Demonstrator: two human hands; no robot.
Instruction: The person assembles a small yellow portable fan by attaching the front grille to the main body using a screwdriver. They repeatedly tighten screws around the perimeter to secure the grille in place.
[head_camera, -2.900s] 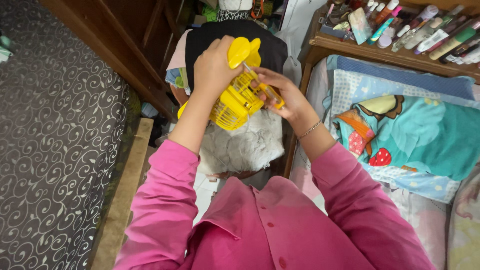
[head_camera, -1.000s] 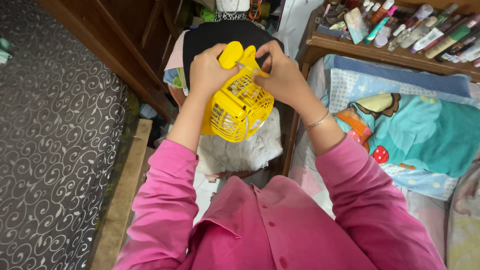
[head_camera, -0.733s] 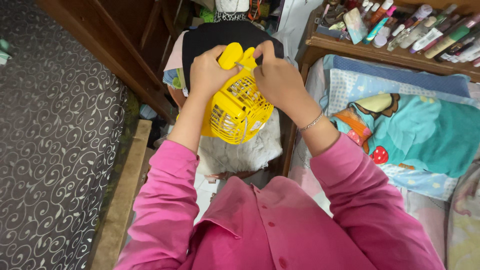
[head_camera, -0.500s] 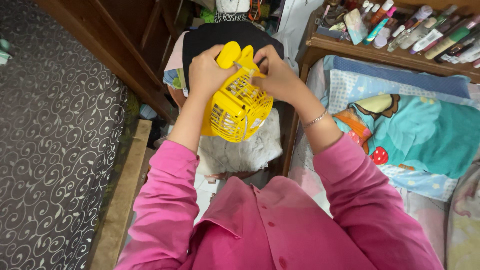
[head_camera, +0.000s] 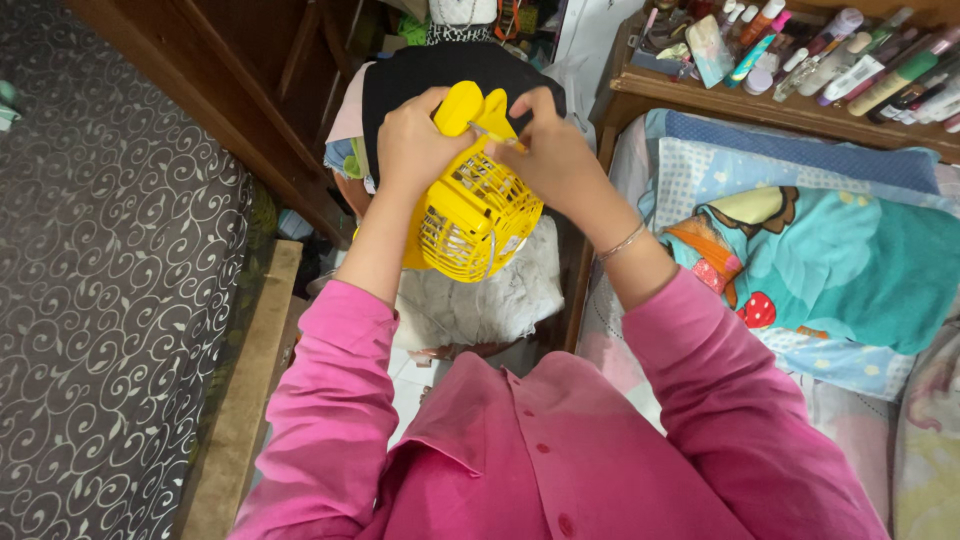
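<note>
While the head camera looks straight down, I see the left hand (head_camera: 415, 140) wrapped around the upper back of a small yellow fan (head_camera: 475, 205), its grip clenched on the housing so the round cage tilts down and toward the person. The fan is held up in the air in front of the chest, above a pale crumpled cloth (head_camera: 480, 295) and a black garment (head_camera: 455, 70) piled behind it. The right hand (head_camera: 555, 160) sits just beside the left, at the top of the cage, its fingers pinched on a slim screwdriver (head_camera: 495, 134) with a yellow handle. The tool lies nearly level, its tip at the fan's top, close to the rounded yellow tabs there; I cannot tell exactly what the tip meets. A thin bracelet (head_camera: 622, 242) circles the right wrist, and both arms wear pink sleeves (head_camera: 330, 400).

To the left lies a dark mat with a pale swirl pattern (head_camera: 110, 280), edged by a wooden board (head_camera: 250, 370). To the right is a bed with a turquoise cartoon-print blanket (head_camera: 850, 270), and above it a wooden shelf (head_camera: 760, 108) crowded with bottles and tubes (head_camera: 850, 60).
</note>
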